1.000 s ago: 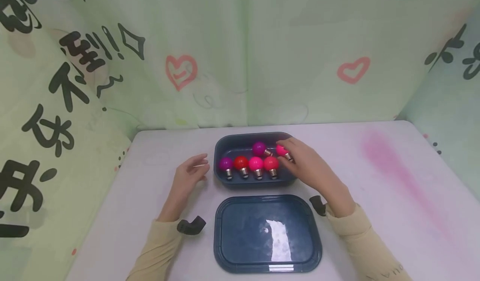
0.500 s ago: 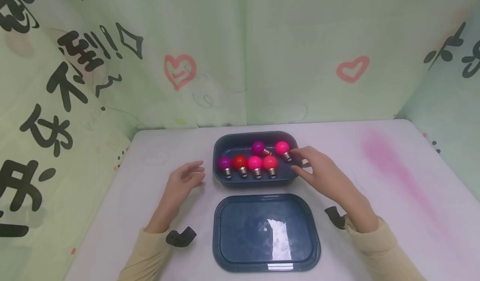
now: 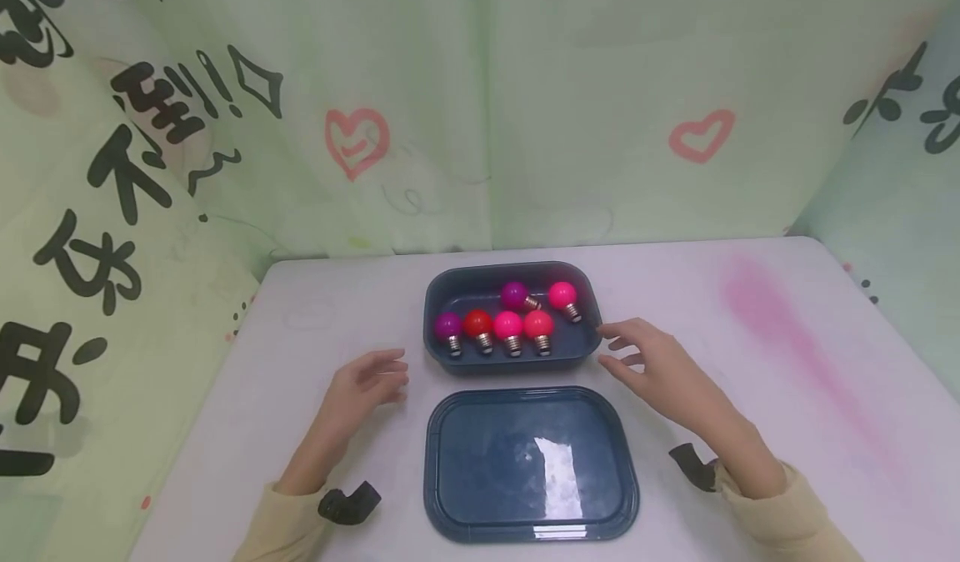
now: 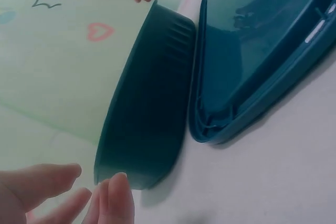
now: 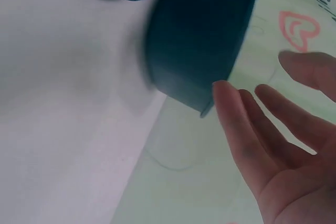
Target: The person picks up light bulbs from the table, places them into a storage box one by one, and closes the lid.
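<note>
Several light bulbs lie in a dark blue bin [image 3: 468, 368]. Along its near side are a purple bulb [image 3: 448, 326], a red bulb [image 3: 477, 323], a pink bulb [image 3: 507, 325] and a pinkish-red bulb [image 3: 538, 324]. Behind them lie another purple bulb [image 3: 514, 296] and a pink bulb [image 3: 562, 296]. Left of the bin, my left hand [image 3: 365, 391] holds nothing, its fingers relaxed and apart from the wall. My right hand [image 3: 660, 374] hovers by the bin's right end, thumb and fingers spread around nothing. Both wrist views show the bin's outer wall [image 4: 147, 93], hiding the bulbs.
A dark blue lid [image 3: 517, 462] lies flat on the white table [image 3: 750, 362], nearer to me than the bin. Green cloth [image 3: 585, 128] with hearts and black lettering hangs behind and at the sides. A pink stain marks the table's right part.
My right hand has let go of the pink bulb at the bin's back right and drawn out to the right and toward me. My left hand has moved slightly nearer me.
</note>
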The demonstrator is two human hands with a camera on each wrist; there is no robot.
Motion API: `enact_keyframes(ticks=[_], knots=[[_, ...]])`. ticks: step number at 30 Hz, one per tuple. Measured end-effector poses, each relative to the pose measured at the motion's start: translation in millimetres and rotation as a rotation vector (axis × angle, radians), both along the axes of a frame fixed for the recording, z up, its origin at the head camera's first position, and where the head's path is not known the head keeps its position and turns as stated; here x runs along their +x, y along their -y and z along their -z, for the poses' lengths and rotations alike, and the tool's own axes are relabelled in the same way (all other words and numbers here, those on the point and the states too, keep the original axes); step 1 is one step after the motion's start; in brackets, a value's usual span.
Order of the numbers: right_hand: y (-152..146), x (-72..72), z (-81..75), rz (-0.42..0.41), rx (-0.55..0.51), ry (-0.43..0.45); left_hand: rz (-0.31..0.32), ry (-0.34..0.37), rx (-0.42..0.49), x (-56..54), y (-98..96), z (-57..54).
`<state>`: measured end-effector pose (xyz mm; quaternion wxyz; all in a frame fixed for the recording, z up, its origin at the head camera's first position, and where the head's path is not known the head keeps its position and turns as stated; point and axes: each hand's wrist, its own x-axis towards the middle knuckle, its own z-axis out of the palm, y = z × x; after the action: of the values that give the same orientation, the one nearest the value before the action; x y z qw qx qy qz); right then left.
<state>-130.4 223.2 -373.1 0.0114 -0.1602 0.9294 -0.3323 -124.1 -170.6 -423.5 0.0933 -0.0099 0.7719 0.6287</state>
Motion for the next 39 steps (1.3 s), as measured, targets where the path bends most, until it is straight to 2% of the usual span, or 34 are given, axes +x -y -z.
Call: enact_keyframes(ticks=[8,15,21,30,39], knots=[[-10,7.8,12.0,0.024,-0.009,0.013,-0.005,0.042,-0.002,11.6,-0.3,7.6],[-15,16.5,20.8,0.018,0.004,0.117,-0.018,0.096,-0.016,20.5,-3.5,10.9],[-19,23.3,28.3,0.003,0.012,0.174,0.036,0.139,0.002,29.0,-4.7,13.3],[-20,30.2,35.6,-0.059,-0.092,0.309,0.104,0.177,0.044,37.7,-4.7,15.2],[-16,33.8,33.4,-0.014,-0.044,0.402,0.168,0.207,0.023,43.0,-6.3,12.6]])
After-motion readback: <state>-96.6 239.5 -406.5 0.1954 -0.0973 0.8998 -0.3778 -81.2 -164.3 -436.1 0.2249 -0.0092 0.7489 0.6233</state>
